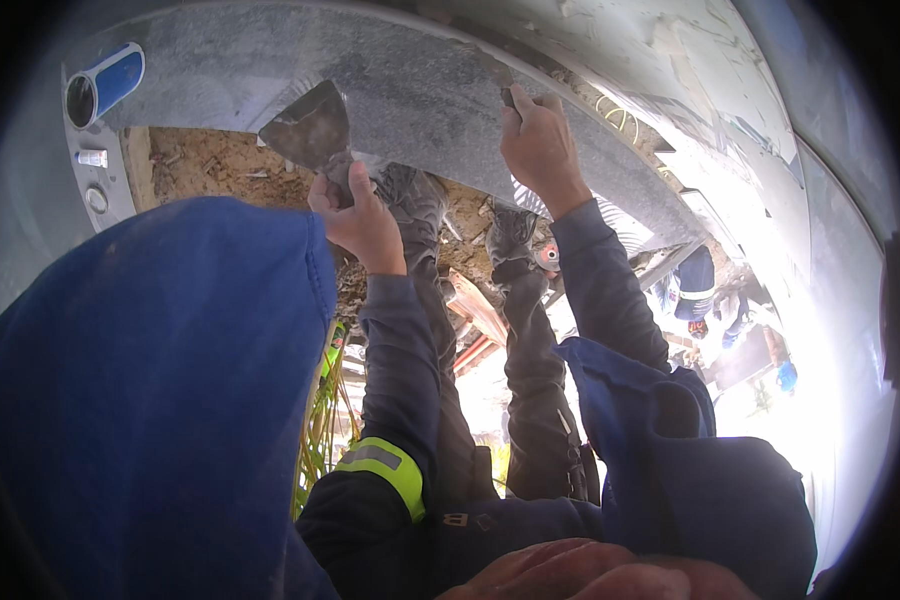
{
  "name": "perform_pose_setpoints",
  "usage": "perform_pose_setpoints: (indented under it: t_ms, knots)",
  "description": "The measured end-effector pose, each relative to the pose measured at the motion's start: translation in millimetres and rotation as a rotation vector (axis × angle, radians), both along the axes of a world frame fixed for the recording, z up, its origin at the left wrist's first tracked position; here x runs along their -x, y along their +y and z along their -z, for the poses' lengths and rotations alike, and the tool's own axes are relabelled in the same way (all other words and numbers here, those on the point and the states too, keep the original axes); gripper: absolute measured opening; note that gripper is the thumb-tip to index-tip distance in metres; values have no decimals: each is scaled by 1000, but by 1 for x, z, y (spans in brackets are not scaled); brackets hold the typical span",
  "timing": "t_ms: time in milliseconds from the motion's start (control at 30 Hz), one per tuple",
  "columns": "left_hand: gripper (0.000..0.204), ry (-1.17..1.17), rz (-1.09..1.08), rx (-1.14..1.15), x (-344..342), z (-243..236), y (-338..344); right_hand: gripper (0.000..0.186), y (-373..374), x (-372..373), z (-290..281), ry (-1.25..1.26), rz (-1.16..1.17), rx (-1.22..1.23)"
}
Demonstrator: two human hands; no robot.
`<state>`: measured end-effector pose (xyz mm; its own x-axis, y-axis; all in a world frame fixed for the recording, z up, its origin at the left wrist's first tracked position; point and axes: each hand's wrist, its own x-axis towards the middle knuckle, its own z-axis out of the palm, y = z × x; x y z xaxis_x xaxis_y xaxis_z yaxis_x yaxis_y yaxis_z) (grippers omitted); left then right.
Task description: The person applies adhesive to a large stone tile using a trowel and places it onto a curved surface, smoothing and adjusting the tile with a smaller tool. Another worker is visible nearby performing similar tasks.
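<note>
My left hand [367, 226] is wrapped round the handle of a wide-bladed scraper [315, 126], its dusty blade pointing up and away from me. Behind the blade runs a long grey slab [420, 95] with a dull, smeared surface. Farther right, my right hand [540, 145] is raised in front of the same slab with its fingers closed. A small dark edge shows at its fingertips, but what it belongs to is hidden.
Below the slab, brown soil and rubble [225, 165] lie around my shoes [511, 232]. A blue-and-white cylinder [110, 84] is at the upper left. Wood pieces [478, 306] lie between my legs. Another person in blue [695, 285] is in the bright area at right.
</note>
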<state>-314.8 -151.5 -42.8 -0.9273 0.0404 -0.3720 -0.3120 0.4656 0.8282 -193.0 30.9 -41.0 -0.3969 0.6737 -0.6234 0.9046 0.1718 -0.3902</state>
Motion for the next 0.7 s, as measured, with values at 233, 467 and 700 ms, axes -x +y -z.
perform_pose_setpoints:
  t_ms: [233,467,700]
  knots:
    - [44,29,26,15,-3,1,-1,40,2,-13,-6,107,28,-62]
    - [43,-10,22,10,-5,0,2,42,-21,-15,8,114,82,-153]
    - [45,9,33,53,-6,1,0,42,-11,-22,1,111,92,-168]
